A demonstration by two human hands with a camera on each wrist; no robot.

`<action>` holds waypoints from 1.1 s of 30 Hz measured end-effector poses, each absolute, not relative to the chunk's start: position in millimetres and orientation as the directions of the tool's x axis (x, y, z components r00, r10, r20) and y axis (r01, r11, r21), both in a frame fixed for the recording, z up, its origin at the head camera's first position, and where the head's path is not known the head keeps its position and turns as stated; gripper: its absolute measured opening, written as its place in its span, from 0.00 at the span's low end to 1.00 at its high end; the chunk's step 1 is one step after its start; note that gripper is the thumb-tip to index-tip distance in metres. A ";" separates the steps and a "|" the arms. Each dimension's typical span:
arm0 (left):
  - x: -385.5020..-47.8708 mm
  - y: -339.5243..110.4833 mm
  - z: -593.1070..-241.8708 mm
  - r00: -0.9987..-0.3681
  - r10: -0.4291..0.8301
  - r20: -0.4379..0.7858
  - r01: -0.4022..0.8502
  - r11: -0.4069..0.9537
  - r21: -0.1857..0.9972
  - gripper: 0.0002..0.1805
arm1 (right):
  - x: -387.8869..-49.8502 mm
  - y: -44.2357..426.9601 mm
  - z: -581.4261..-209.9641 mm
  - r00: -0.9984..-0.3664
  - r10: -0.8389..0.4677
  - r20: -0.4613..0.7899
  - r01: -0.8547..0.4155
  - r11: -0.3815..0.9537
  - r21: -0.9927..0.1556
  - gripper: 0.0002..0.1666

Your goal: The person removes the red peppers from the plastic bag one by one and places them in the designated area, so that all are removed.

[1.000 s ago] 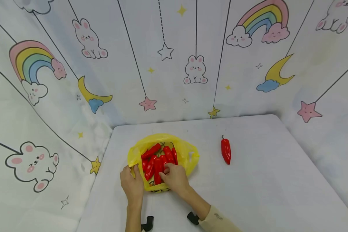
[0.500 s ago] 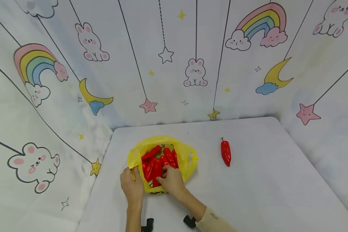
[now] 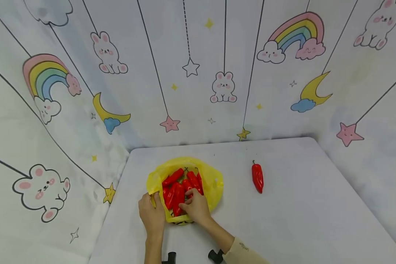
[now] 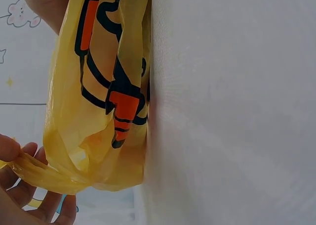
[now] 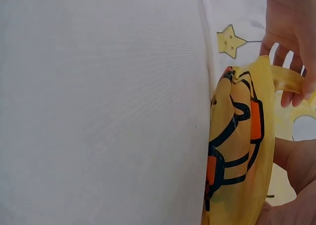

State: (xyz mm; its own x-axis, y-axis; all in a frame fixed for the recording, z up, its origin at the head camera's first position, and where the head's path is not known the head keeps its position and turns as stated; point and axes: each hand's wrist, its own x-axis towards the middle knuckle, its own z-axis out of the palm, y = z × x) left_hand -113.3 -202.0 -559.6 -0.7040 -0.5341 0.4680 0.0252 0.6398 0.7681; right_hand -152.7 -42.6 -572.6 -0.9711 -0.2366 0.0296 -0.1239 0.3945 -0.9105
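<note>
A yellow plastic bag (image 3: 215, 187) lies with its mouth open, several red peppers (image 3: 174, 176) inside. My left hand (image 3: 153, 216) pinches the bag's left rim; in the left wrist view its fingers (image 4: 29, 205) curl round a twisted handle of the yellow bag (image 4: 66, 151). Reaching over the near rim, my right hand (image 3: 198, 208) has thumb and forefinger on a red pepper (image 3: 178, 200) in the bag. The right wrist view shows my right hand (image 5: 296, 173) partly behind the bag (image 5: 264, 151), so its fingertips are hidden there.
A single red pepper (image 3: 257, 178) lies on the white table (image 3: 300, 205), right of the bag. Two black fittings (image 3: 171, 257) show at the near edge, by the forearms. A white cloth with printed rainbows, stars and rabbits (image 3: 223, 88) stands behind and at both sides.
The right hand has shifted slightly left inside the bag mouth, and the pepper at its fingers has moved a little with it. The left hand keeps its hold. The head view has tilted up slightly.
</note>
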 end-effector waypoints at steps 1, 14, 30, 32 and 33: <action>-112.6 -201.6 -559.4 -0.704 -0.534 0.467 0.026 0.639 0.769 0.08 | -151.8 -42.8 -572.4 -0.973 -0.231 0.022 -0.112 0.383 -0.917 0.26; -112.2 -201.9 -562.5 -0.708 -0.540 0.456 0.010 0.637 0.771 0.07 | -154.3 -42.7 -579.1 -0.977 -0.206 -0.046 -0.001 0.224 -0.975 0.26; -113.1 -203.4 -561.0 -0.700 -0.543 0.464 0.011 0.641 0.768 0.07 | -155.7 -41.3 -580.6 -0.964 -0.232 -0.133 0.121 0.065 -0.990 0.12; -113.1 -203.7 -560.6 -0.698 -0.543 0.467 0.012 0.643 0.766 0.07 | -156.3 -40.5 -579.4 -0.964 -0.231 -0.131 0.120 0.060 -0.991 0.11; -113.1 -203.8 -560.5 -0.696 -0.543 0.470 0.014 0.644 0.765 0.07 | -156.8 -40.2 -578.7 -0.964 -0.230 -0.133 0.122 0.059 -0.991 0.11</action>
